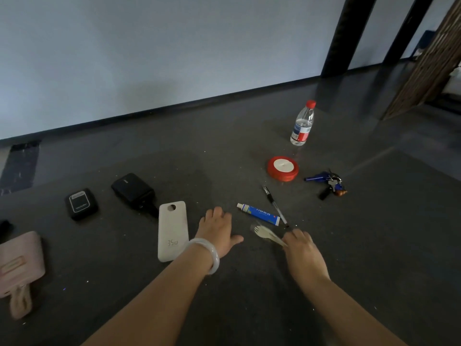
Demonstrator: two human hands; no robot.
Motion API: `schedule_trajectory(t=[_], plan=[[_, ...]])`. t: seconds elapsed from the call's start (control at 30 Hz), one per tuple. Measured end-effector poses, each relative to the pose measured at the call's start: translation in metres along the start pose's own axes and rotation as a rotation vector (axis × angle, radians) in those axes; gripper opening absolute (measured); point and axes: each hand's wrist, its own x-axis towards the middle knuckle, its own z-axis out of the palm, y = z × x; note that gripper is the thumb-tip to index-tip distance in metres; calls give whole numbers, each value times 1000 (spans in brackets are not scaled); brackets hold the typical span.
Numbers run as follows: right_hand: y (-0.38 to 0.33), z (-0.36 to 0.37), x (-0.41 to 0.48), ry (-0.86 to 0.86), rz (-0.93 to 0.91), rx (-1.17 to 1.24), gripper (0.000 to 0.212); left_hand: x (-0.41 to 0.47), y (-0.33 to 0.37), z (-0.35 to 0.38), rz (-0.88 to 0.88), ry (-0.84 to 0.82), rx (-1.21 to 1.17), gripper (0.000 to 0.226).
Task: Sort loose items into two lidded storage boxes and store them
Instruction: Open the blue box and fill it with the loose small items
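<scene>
I saw the pale plastic fork (265, 233) lying on the dark floor (237, 290), its handle pinched under the curled fingers of my right hand (303, 253) and its tines pointing left. Just beyond it lay a blue tube (259, 214), with a pen (274, 206) beside it. My left hand (217, 231) rested palm-down on the floor, fingers relaxed and holding nothing, next to a white power bank (172, 231). Farther off were a red spool (283, 168), keys (329, 183) and a water bottle (302, 124).

We see a matt, speckled dark grey floor (224, 308), a smooth white plastic power bank (172, 231), a clear glossy plastic bottle (302, 124), and metal keys (330, 183).
</scene>
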Motion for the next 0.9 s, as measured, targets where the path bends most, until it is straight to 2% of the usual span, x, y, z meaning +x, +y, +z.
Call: schedule_trajectory(t=[0.13, 0.27, 0.33, 0.47, 0.6, 0.9], plan=[[32, -7, -10, 44, 6, 6, 16, 24, 21, -8, 132, 102, -66, 47], [45, -9, -7, 56, -15, 81, 13, 49, 36, -4, 211, 27, 23, 52], [47, -9, -7, 54, -22, 94, 13, 56, 40, -2, 211, -8, 64, 47], [49, -12, -10, 35, -81, 37, 16, 57, 39, -1, 245, 35, 71, 33], [54, -19, -16, -18, -122, -22, 22, 53, 35, -2, 293, 27, 25, 32], [74, -22, -37, 3, -20, -35, 24, 61, 51, -10, 418, 99, 67, 30]])
